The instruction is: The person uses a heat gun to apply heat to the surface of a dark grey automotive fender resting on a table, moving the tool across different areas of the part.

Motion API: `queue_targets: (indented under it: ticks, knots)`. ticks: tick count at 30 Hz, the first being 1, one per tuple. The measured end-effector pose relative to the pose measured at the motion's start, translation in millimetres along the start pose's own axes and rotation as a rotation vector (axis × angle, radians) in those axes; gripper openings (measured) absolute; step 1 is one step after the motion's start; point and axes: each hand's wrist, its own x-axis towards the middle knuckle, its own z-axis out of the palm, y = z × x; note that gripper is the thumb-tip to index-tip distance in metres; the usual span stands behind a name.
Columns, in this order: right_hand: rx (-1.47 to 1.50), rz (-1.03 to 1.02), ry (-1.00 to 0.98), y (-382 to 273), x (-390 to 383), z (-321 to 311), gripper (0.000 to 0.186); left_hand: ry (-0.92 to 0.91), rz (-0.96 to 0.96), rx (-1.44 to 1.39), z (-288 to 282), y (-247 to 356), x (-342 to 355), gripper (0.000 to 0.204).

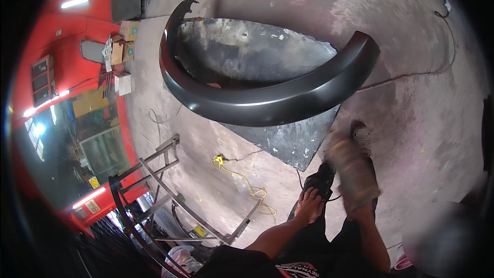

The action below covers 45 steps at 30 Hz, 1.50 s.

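A long curved, dark glossy panel [267, 108] lies across a scuffed dark board [288, 144] near the middle of the view. My left hand [310, 206] is low at the centre by my trousers, fingers curved over a dark object with a thin black cord beside it; I cannot make out what it is. My right hand [358, 208] grips a tan cylindrical object [355, 170], smeared by motion, over my right leg and below the panel's right end. My shoes are partly visible behind it.
A metal frame stand [200, 216] stands at lower left. A yellow cord [247, 190] and dark cables [411, 74] lie on the concrete floor [427, 134]. Boxes [123, 83] sit along the red wall [56, 36]. A blurred grey shape fills the lower right.
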Motion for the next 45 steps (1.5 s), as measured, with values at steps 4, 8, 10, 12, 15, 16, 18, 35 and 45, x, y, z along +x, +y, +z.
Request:
queue_targets:
  ticks: [4,8,10,12,15,16,18,35,45]
  knots:
    - [0.371,0.077,-0.528,-36,15,-3,0.032,0.03,-0.004,-0.143,1,7,-6,0.037]
    - [0.153,-0.053,-0.223,27,-7,-8,0.026,0.017,0.043,-0.047,-2,11,8,0.03]
    - [-0.079,-0.078,0.085,61,-1,-24,0.019,0.1,0.046,0.021,-4,10,6,0.024]
    - [0.035,0.27,0.262,81,43,-58,0.017,0.056,0.049,0.025,-4,12,12,0.025]
    - [0.483,0.554,0.545,78,103,-106,0.02,0.063,0.052,0.036,-2,12,10,0.025]
    - [0.624,0.574,0.647,74,121,-119,0.019,0.072,0.048,0.042,0,11,9,0.025]
    - [0.679,0.495,0.69,41,133,-138,0.019,0.065,0.051,0.035,0,13,11,0.025]
    - [0.229,-0.084,-0.447,-28,57,-33,0.045,-0.027,0.007,0.075,-7,33,15,0.027]
    - [0.658,0.484,0.713,17,131,-135,0.02,-0.004,0.003,0.023,-9,23,15,0.027]
